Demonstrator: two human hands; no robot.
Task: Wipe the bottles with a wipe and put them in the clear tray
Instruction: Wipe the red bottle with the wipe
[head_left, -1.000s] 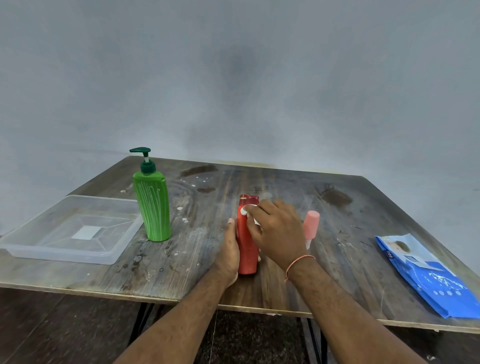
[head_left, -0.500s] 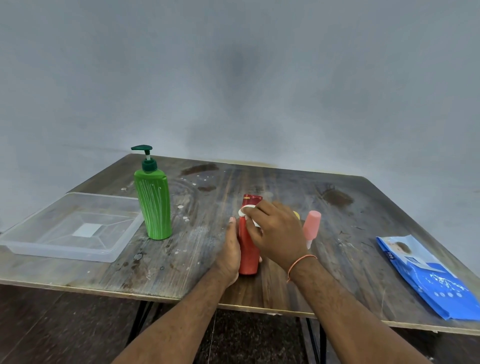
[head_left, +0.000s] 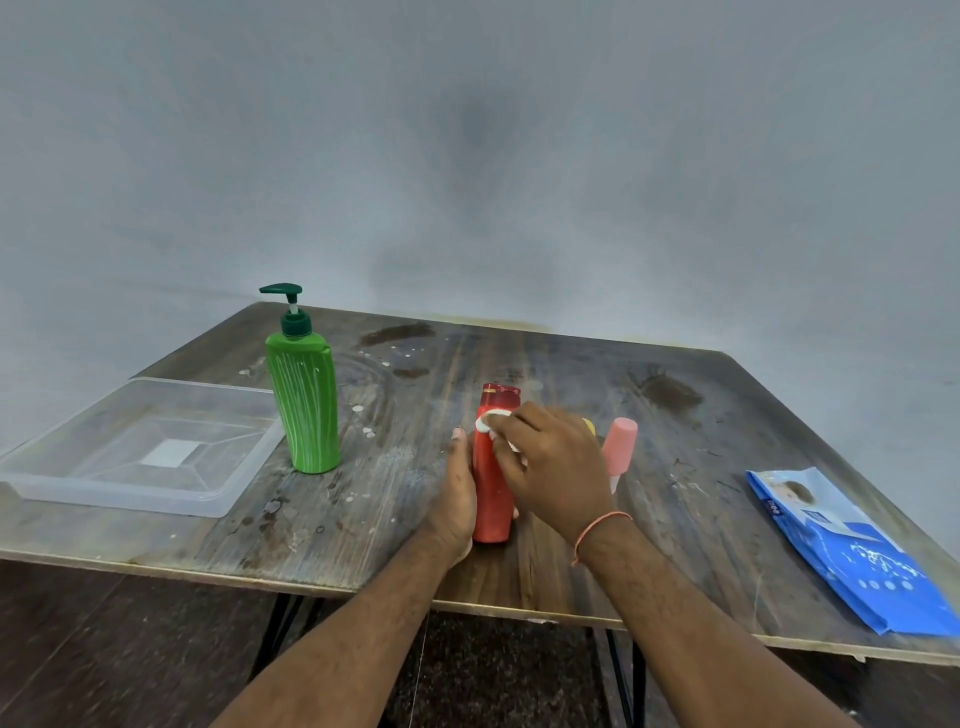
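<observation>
1. Left hand has its grip wrapped around the upright red bottle on the worktop
2. Right hand pinches a white wipe against the bottle's upper part
3. Clear tray lies far left, beside the green pump bottle

left hand cupped (upright), right hand curled

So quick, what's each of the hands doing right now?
Left hand: closed around the red bottle, steadying it upright.
Right hand: closed on a white wipe, pressed against the bottle.
</observation>
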